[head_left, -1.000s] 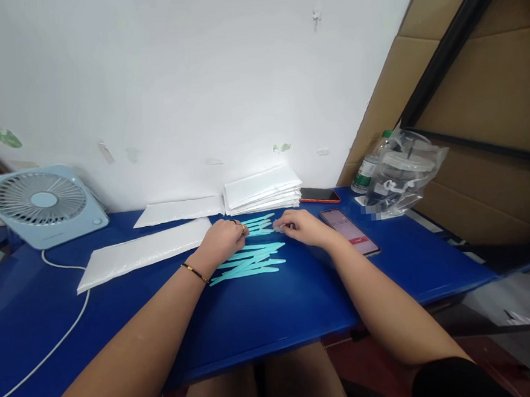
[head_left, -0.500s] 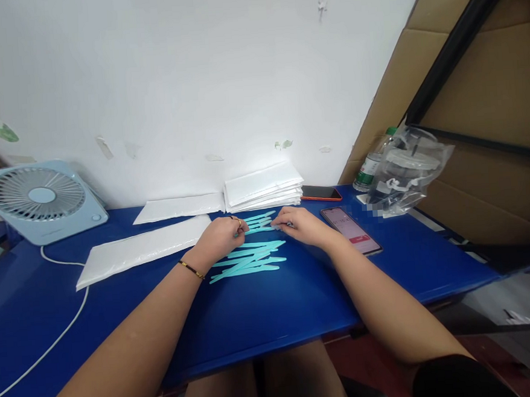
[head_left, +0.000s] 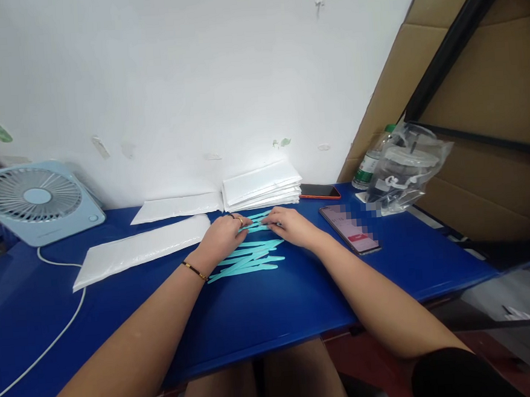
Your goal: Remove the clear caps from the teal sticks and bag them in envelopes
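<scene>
Several thin, flat turquoise sticks [head_left: 257,268] lie in a loose, partly crossed pile on the blue table in front of me. Behind it is a second group of the same sticks [head_left: 260,214], between my hands. My left hand [head_left: 225,236] pinches a turquoise stick near its left end, thumb and index finger close together. Facing it, my right hand [head_left: 289,224] has its fingertips closed on the right part of the sticks in that group. My fingers hide parts of these sticks, and how many each hand grips is not visible.
A stack of white padded envelopes [head_left: 262,186] stands against the wall, with more white envelopes [head_left: 144,249] to the left. A phone [head_left: 351,229] and an orange-edged phone [head_left: 319,191] lie right. A blue fan [head_left: 38,199], bottle [head_left: 369,164] and bagged cup [head_left: 403,173] flank the table.
My fingertips have moved closer together over the rear sticks. The right hand has shifted slightly left, and its fingers now reach onto the sticks. The front pile looks the same.
</scene>
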A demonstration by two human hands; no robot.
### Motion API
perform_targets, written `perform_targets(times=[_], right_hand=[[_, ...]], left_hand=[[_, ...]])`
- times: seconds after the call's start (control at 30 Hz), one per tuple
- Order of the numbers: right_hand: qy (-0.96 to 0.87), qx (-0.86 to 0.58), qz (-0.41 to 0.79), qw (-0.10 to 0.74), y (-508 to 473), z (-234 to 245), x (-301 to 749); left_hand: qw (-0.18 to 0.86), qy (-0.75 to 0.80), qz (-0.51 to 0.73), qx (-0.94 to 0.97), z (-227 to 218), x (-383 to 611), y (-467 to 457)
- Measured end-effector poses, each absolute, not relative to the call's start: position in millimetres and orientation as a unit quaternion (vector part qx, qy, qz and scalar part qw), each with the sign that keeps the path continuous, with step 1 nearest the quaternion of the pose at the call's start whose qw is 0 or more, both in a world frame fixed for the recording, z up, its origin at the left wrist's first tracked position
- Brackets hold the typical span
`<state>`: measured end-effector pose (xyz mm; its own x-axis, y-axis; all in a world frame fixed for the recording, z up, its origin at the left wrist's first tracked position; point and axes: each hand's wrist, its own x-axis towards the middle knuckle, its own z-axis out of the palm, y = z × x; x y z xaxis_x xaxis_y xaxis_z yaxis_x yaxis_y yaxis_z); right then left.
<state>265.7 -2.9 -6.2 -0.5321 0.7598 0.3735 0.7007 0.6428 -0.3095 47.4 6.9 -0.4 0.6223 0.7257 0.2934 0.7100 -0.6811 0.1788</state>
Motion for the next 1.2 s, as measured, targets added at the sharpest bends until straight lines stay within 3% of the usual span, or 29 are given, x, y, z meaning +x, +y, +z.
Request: perform_targets(times=[0.17,0.4,0.67,0.77,1.03,1.2], right_hand=[[-0.835,-0.49,0.041,0.247,2.4,3.7,304.6],[-0.79,-0.589,0.127,0.114,-5.1,12.8,338.5],[-0.81,-0.571,0.109,0.073,-3.5,7.7,320.2],[-0.813,-0.559,0.122,0.107,-6.1,9.9,317.9],[-0.78,-0.475,0.279,0.295,-12.0,11.7,308.7],[-0.74,-0.46,0.319,0.374,-11.9,12.7,306.4]], left_hand=[[0.089,0.404,0.134,0.9,11.1,39.3,-2.2],[0.133,0.4,0.046,0.906,7.9,35.9,-3.7],[0.153,0.425,0.087,0.888,12.7,33.7,-3.1],[0.164,0.437,0.102,0.879,12.1,30.9,-1.3],[0.223,0.461,0.18,0.84,8.8,25.2,1.5],[0.193,0.465,0.145,0.852,16.8,26.9,0.2]])
